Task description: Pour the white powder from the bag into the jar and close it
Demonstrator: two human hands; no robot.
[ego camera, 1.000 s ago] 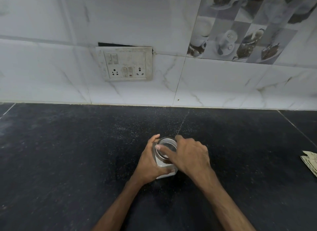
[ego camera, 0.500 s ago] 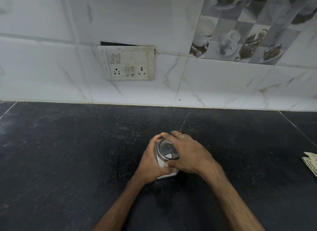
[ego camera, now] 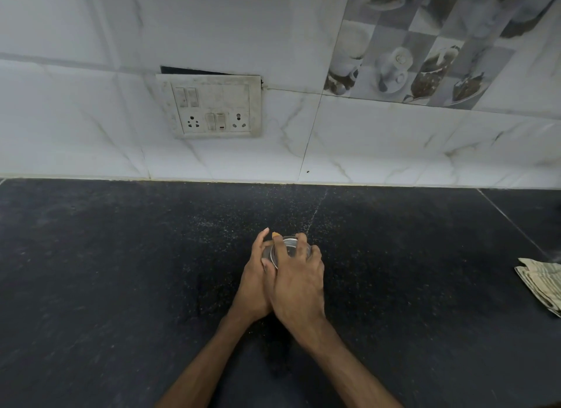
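Observation:
A small clear jar stands on the black counter (ego camera: pixel 121 271), almost wholly hidden by my hands. Its shiny metal lid (ego camera: pixel 290 246) shows between my fingers. My left hand (ego camera: pixel 254 281) wraps the jar's left side. My right hand (ego camera: pixel 299 281) lies over the top, fingers curled around the lid. Neither the powder nor the jar's body can be seen now. No powder bag is in view.
A folded cloth or paper bundle (ego camera: pixel 542 281) lies at the counter's right edge. Behind the counter rises a white tiled wall with a switch and socket plate (ego camera: pixel 212 107). Fine white specks dot the counter beyond the jar.
My right hand has turned on the lid and slid over the jar, covering its white contents. My left hand keeps its hold. The view has shifted slightly.

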